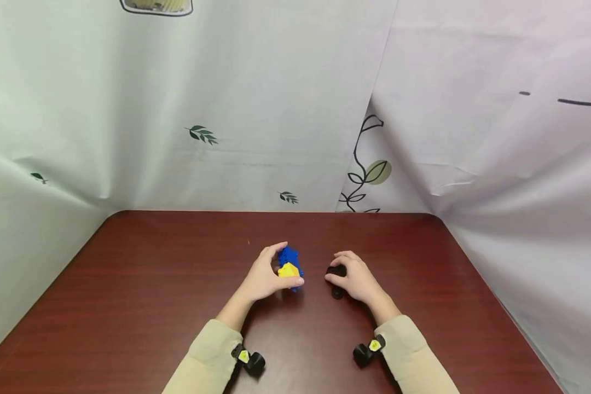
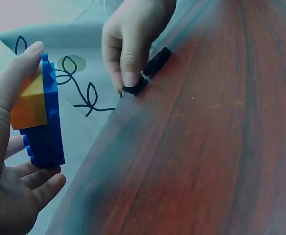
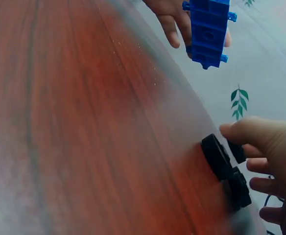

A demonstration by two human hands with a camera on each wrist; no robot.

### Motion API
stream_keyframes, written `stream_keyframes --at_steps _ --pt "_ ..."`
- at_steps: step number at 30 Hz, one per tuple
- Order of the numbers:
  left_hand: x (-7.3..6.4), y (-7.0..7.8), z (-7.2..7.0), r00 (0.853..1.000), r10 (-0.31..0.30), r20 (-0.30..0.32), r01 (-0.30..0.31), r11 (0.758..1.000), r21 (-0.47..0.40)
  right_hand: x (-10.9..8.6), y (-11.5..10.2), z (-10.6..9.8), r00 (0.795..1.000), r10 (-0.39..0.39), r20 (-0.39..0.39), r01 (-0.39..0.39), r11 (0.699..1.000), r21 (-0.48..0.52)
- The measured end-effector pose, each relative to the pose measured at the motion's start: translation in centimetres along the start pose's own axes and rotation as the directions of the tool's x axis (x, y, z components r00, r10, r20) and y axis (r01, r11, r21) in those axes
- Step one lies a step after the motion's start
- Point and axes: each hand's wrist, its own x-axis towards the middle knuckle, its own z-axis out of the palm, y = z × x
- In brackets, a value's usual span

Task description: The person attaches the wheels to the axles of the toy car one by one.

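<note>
My left hand grips a blue toy car base between thumb and fingers. A yellow block sits on top of the base. In the right wrist view the base's hollow underside shows, with small pegs sticking out at its sides. My right hand is at a few black toy wheels on the table, to the right of the base. Its thumb and fingers pinch one black wheel. Beside it stand another black wheel and a further one.
The reddish-brown wooden table has rounded far corners. Right behind its far edge hangs a pale cloth printed with leaves. A black wrist camera is strapped at the left sleeve, and another wrist camera at the right.
</note>
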Motion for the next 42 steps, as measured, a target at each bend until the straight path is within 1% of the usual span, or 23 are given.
stream_keyframes --at_steps 5,7,11,14,17,21,24,28,30,32,36,39,42 --pt "-0.1 0.2 -0.1 0.999 0.022 -0.038 -0.021 1.000 0.023 0.5 -0.4 -0.1 0.997 -0.030 -0.075 0.032 0.999 0.028" --pt "-0.1 0.2 -0.1 0.999 0.020 -0.051 -0.017 0.999 0.049 0.7 -0.6 -0.2 0.996 -0.022 -0.089 0.027 0.998 0.060" --pt "0.2 0.0 0.0 0.997 0.010 -0.073 -0.005 0.997 0.071 1.2 -0.9 -0.5 0.994 -0.020 -0.104 0.034 0.990 0.135" --pt "0.6 0.0 0.2 0.997 0.012 -0.082 -0.007 0.999 0.052 1.6 -1.1 -0.6 0.993 -0.033 -0.114 0.052 0.984 0.173" --pt "0.9 0.1 0.4 0.998 0.013 -0.067 -0.012 1.000 0.013 1.9 -1.2 -0.3 0.991 -0.013 -0.133 0.044 0.971 0.236" --pt "1.0 0.0 0.8 0.999 0.008 -0.044 -0.011 0.998 -0.057 2.0 -1.3 0.3 0.988 0.014 -0.156 0.040 0.939 0.341" --pt "0.8 0.0 1.0 0.999 0.018 -0.038 -0.021 0.996 -0.085 2.1 -1.7 0.3 0.987 0.033 -0.160 0.036 0.913 0.407" --pt "0.5 0.0 1.1 0.999 0.042 -0.032 -0.045 0.994 -0.104 1.6 -3.2 -0.7 0.990 0.048 -0.132 0.027 0.858 0.514" --pt "0.3 0.0 1.1 0.998 0.056 -0.031 -0.059 0.992 -0.112 1.2 -4.2 -1.3 0.993 0.036 -0.115 0.034 0.832 0.554" --pt "0.2 0.2 1.1 0.997 0.073 -0.034 -0.076 0.990 -0.115 0.9 -5.0 -1.7 0.994 0.018 -0.108 0.049 0.812 0.582" --pt "0.1 0.2 1.2 0.995 0.090 -0.035 -0.093 0.988 -0.123 0.5 -5.7 -2.0 0.996 0.009 -0.094 0.051 0.787 0.614" --pt "0.0 0.2 1.2 0.995 0.092 -0.041 -0.096 0.986 -0.135 0.2 -6.1 -2.0 0.996 0.022 -0.085 0.038 0.766 0.641" --pt "-0.1 0.1 1.1 0.994 0.092 -0.065 -0.101 0.984 -0.147 0.0 -6.4 -2.1 0.997 0.033 -0.070 0.022 0.746 0.665"
